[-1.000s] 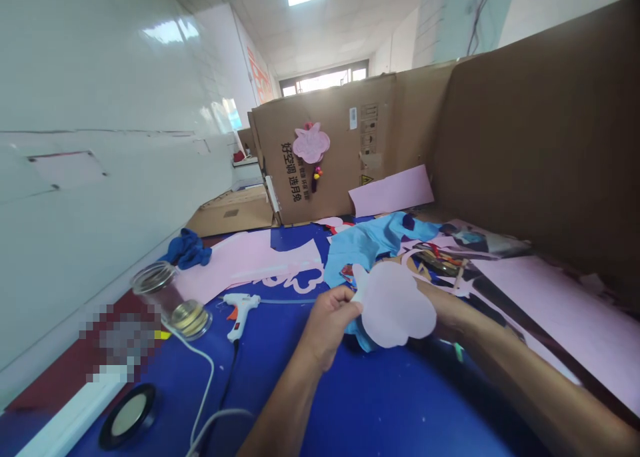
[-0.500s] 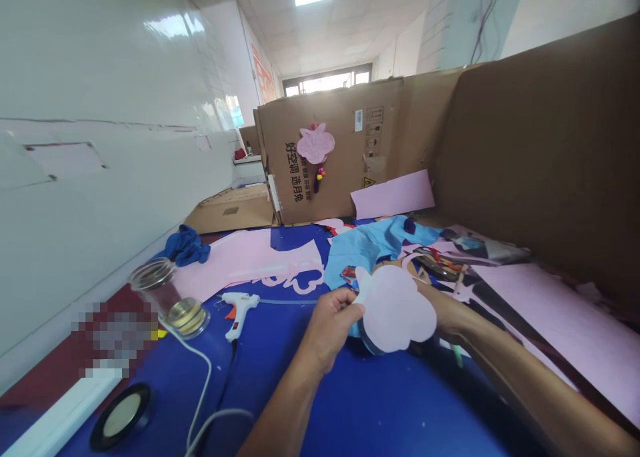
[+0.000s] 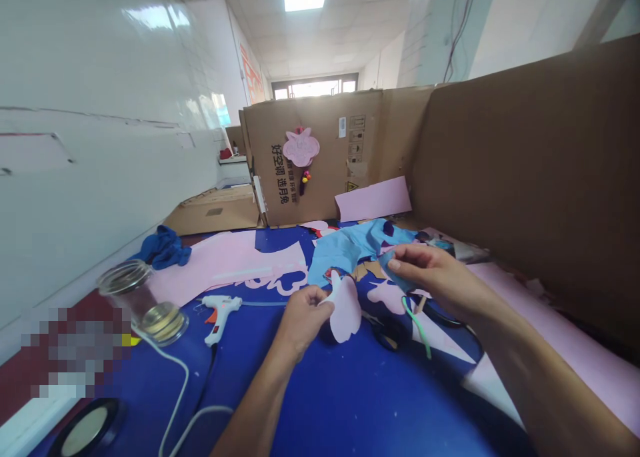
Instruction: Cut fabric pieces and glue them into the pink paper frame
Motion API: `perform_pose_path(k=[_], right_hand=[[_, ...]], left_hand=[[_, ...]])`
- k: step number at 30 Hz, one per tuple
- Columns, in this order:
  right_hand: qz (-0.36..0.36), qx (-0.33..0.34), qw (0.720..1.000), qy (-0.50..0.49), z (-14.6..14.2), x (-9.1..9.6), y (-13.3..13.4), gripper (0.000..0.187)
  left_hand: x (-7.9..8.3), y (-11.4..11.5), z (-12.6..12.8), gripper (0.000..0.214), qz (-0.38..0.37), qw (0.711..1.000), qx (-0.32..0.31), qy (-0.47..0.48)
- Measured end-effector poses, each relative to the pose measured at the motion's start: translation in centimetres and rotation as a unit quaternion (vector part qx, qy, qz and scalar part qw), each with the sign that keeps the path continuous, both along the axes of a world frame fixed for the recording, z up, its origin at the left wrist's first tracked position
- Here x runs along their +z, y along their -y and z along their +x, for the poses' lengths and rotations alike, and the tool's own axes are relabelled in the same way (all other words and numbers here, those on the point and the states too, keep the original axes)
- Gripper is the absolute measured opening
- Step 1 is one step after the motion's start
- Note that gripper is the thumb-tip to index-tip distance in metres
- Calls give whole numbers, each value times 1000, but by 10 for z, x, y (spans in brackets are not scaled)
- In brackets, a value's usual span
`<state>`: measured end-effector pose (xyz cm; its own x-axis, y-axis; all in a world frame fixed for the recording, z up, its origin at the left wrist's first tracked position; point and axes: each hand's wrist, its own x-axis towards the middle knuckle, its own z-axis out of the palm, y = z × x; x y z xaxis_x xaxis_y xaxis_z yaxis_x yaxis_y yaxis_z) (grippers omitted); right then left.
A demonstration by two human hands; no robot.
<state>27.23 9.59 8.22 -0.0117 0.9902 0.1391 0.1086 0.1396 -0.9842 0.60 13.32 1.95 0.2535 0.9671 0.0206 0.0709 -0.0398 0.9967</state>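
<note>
My left hand (image 3: pixel 301 320) grips a flower-shaped pink cut-out (image 3: pixel 345 308) by its edge, and the shape stands tilted and narrow in this view. My right hand (image 3: pixel 440 277) pinches a small blue piece of felt (image 3: pixel 395 270) between thumb and fingers, above the worktop. A larger blue felt sheet (image 3: pixel 340 252) lies just beyond both hands. Black-handled scissors (image 3: pixel 387 334) rest below my right hand, not touched by it. Beside them lies a thin green strip (image 3: pixel 416 325).
A white hot glue gun (image 3: pixel 217 316) with its cord lies left of my hands on the blue mat (image 3: pixel 300 404). Further left stands a glass jar (image 3: pixel 134 297). Pink sheets (image 3: pixel 565 324) and scraps cover the right side, against a tall cardboard wall (image 3: pixel 520 164).
My right hand has let go of the pink cut-out and moved up right, now pinching blue felt. The cut-out has turned edge-on in my left hand, and the scissors now show.
</note>
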Motion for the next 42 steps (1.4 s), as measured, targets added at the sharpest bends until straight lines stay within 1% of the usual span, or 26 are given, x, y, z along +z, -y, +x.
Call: perform_pose_path(k=[2,4,6,7,9,11,12,16,21,23,27,29,31,35,38,40,42], right_hand=[[-22,66,997,-43,-13,2,7,43],[-48,115,988,-91,-29,-2,8,44],[-74,136,983,-98,-42,-10,5,47],[-81,134,984,-82,-47,-15,2,48],[-89,96,990,-46,-53,-24,-4,48],[-89,54,994,-15,-54,-31,-9,48],[-95,43,994,-8,-54,-33,-10,48],[-127,62,990,2,-53,-34,-11,47],[-107,58,992,16,-56,-36,-12,45],[-102,55,993,20,-56,-38,-14,43],[-84,37,995,37,-54,-40,-15,42],[-71,34,996,40,-53,-39,-15,41],[-48,31,997,44,-52,-37,-14,40],[8,10,996,85,-50,-36,-14,36],[45,9,992,120,-49,-37,-16,28],[53,24,991,119,-50,-37,-16,26],[34,49,994,90,-51,-36,-15,30]], left_hand=[[1,2,2,19,-32,999,-3,30],[4,5,4,24,-83,992,-17,91],[9,9,5,29,-119,980,-31,156],[11,10,5,31,-131,974,-35,180],[14,12,4,33,-147,967,-37,207],[16,12,2,34,-157,963,-36,214],[16,11,1,34,-160,963,-36,213],[14,10,0,35,-162,964,-31,210],[10,9,2,36,-165,964,-10,207],[9,8,3,35,-154,964,4,218],[10,5,3,35,-135,956,56,255],[11,4,3,38,-145,952,79,258],[12,4,3,42,-154,949,88,261],[12,5,5,49,-141,950,87,265],[12,7,7,54,-128,956,67,257],[12,9,8,55,-128,958,47,253],[11,10,9,53,-131,958,32,253]])
